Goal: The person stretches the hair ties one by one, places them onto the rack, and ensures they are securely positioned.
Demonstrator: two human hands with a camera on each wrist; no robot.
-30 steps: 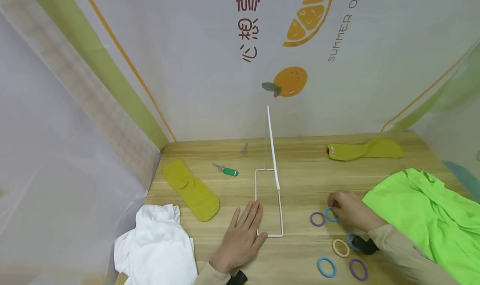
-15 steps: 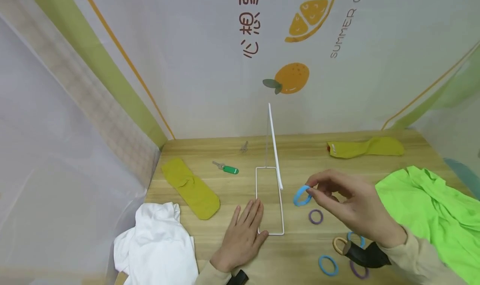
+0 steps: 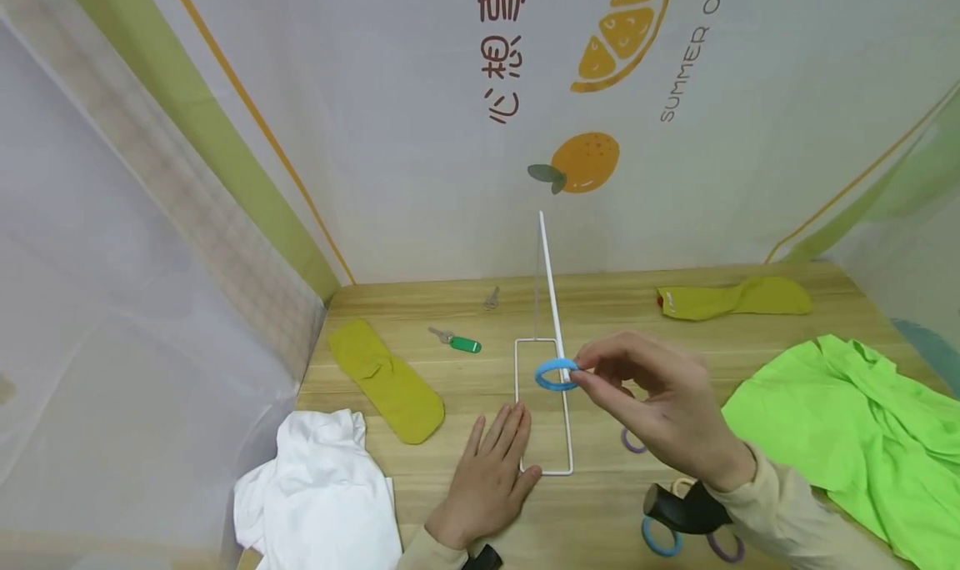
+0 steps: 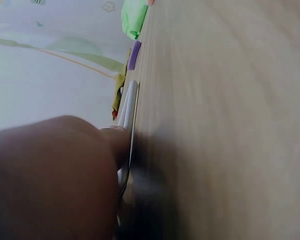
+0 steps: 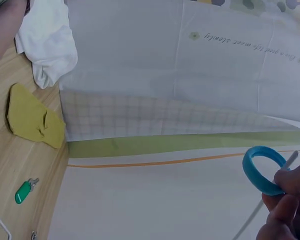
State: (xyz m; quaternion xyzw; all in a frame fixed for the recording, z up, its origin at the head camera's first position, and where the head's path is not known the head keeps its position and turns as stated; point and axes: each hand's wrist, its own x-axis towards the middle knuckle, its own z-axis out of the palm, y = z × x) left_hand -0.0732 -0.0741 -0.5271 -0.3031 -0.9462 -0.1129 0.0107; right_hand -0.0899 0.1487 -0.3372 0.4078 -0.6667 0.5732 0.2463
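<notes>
Pinched between my right hand's (image 3: 660, 407) thumb and fingertips, the blue hair ring (image 3: 556, 374) hangs at the slanted white rod (image 3: 551, 291), whose long axis rises toward the tabletop's far edge; my left hand (image 3: 491, 478) presses flat on the wire base (image 3: 543, 407).

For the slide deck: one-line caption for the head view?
Right hand pinches a blue hair ring at the white wire stand; left hand rests flat on the stand's base.
</notes>
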